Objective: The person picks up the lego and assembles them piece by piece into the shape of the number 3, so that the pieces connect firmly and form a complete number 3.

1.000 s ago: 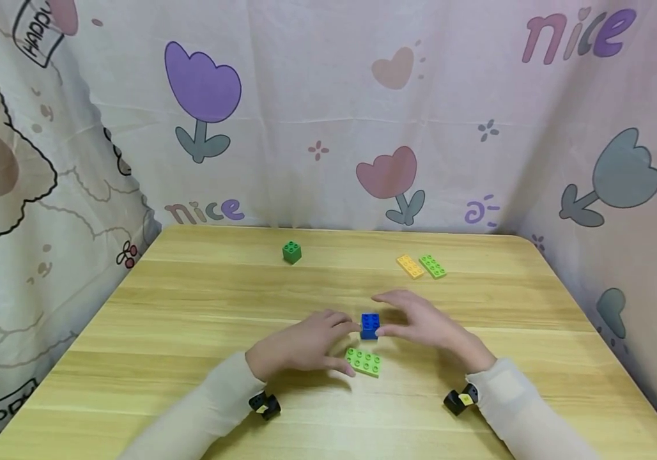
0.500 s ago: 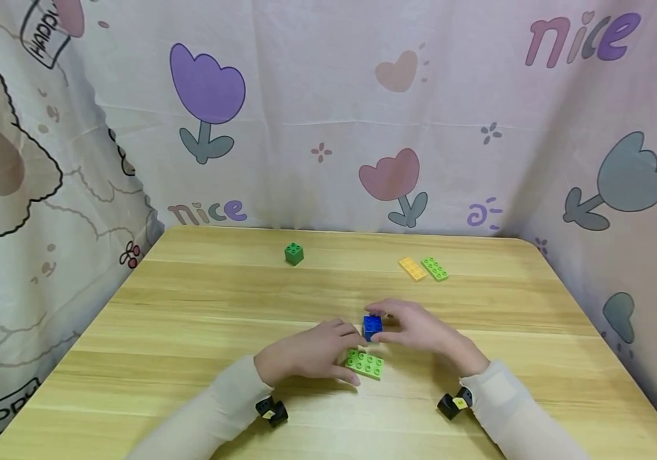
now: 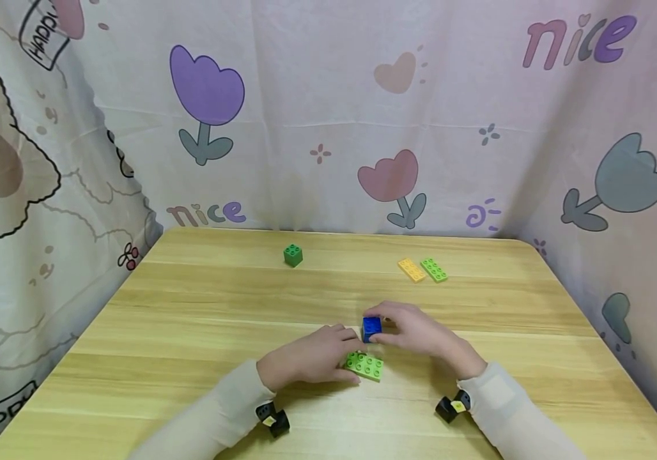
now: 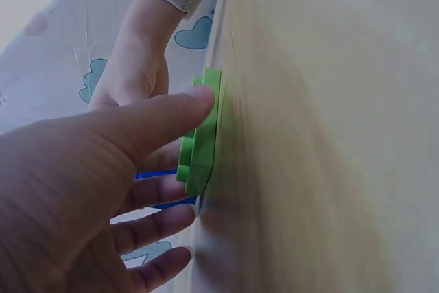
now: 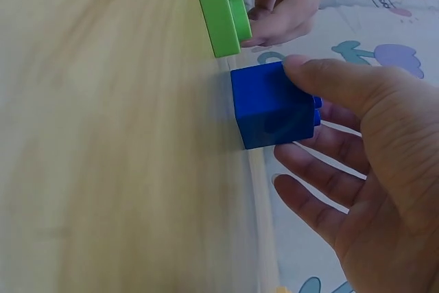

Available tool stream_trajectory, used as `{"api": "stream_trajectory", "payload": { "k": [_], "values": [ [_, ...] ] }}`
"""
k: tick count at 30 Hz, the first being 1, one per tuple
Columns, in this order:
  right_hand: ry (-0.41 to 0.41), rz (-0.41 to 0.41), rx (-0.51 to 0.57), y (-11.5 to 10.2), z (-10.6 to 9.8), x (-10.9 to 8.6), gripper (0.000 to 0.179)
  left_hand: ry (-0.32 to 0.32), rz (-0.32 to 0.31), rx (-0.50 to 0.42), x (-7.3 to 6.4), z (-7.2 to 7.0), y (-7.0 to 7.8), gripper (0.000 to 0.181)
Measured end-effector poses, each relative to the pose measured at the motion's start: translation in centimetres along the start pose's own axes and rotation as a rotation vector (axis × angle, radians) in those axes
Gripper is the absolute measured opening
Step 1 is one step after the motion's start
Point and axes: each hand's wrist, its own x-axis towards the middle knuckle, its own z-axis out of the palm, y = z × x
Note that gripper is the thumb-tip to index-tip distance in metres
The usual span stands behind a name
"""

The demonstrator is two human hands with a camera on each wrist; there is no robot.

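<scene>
Head view: behind and left of the blue block point(image 3: 371, 329), printed cloth point(image 3: 305, 83) reads "HAPPY" and "nice". The left hand point(image 3: 314, 356) pinches a flat, round-studded lime brick point(image 3: 365, 367) just in front of that block; the right hand point(image 3: 420, 329), at its right, pinches the smooth, cube-shaped plastic block itself, another "nice" showing far behind it.

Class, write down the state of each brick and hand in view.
Right hand: holding blue brick
Left hand: around near lime brick, firmness of grip unclear
Blue brick: studs up, unjoined
Near lime brick: studs up, unjoined
Green brick: studs up, alone
Yellow brick: flat, studs up
Far lime brick: flat, studs up, beside yellow brick
</scene>
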Motion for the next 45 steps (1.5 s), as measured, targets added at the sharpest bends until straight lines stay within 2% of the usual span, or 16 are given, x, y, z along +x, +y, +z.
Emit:
{"api": "stream_trajectory", "payload": {
  "k": [11, 18, 26, 32, 39, 45],
  "values": [
    [0.015, -0.003, -0.025, 0.1, 0.2, 0.1, 0.044, 0.014, 0.001, 0.058, 0.0, 0.0, 0.3, 0.046],
    [0.022, -0.021, -0.045, 0.1, 0.3, 0.1, 0.043, 0.018, -0.008, 0.104, 0.0, 0.2, 0.2, 0.044],
    [0.012, -0.015, -0.057, -0.1, 0.2, 0.0, 0.043, 0.027, -0.064, 0.141, -0.1, 0.2, -0.1, 0.045],
    [0.006, -0.009, -0.071, -0.2, 0.0, 0.0, 0.043, 0.039, -0.073, 0.151, -0.1, 0.0, -0.4, 0.044],
    [0.036, 0.006, -0.073, -0.7, -0.4, -0.3, 0.040, 0.041, -0.085, 0.132, -0.2, 0.0, -0.8, 0.044],
    [0.063, 0.000, -0.075, -1.2, -0.7, -0.4, 0.042, 0.050, -0.133, 0.160, -0.3, -0.4, -0.9, 0.043]
  ]
}}
